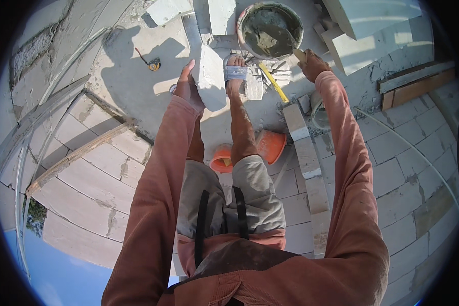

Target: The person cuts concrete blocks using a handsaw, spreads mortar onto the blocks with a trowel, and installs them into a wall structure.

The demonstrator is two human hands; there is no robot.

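Observation:
My left hand [187, 91] is closed on the side of a pale, cut block [210, 76], which it holds upright above the floor by my feet. The fingers are partly hidden behind the block. On the right, my right hand [313, 66] grips the handle of a trowel [299, 55]. The trowel's blade reaches into a round bucket [244, 45] of wet grey mortar [268, 33], and part of it is hidden in the mix. A grey toothed-looking strip [191, 29], perhaps a saw blade, shows just beyond the block.
A tape measure [153, 64] lies on the floor at left. Near the bucket are a yellow-handled tool [274, 82] and block scraps [255, 87]. Two orange containers [271, 146] stand by my legs. Large white blocks [367, 48] are stacked at right, beside wooden planks [410, 89].

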